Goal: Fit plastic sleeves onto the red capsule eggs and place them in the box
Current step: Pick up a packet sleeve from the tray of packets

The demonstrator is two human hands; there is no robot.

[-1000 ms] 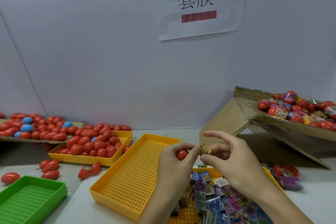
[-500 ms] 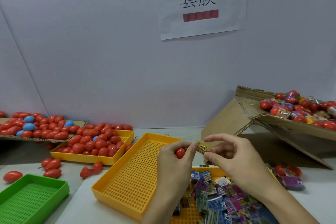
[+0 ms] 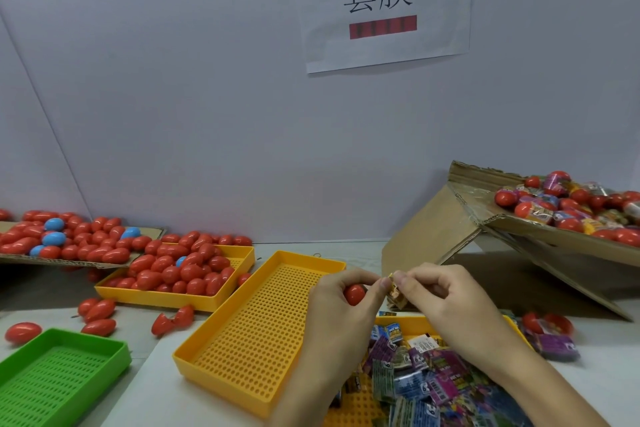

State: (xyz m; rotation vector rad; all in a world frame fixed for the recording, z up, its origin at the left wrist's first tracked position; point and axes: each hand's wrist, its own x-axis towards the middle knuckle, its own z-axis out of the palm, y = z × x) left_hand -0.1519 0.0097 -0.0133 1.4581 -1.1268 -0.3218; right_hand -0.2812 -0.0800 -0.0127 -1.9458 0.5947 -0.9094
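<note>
Left hand (image 3: 341, 302) curled around a red capsule egg (image 3: 354, 294); right hand (image 3: 440, 298) pinching a plastic sleeve (image 3: 396, 293) together with left fingertips

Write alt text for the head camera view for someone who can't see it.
Two hands work a plastic sleeve: the left hand holds a red capsule egg, the right hand pinches the sleeve. Below lies an empty yellow tray; a tilted cardboard box of sleeved eggs stands right.
</note>
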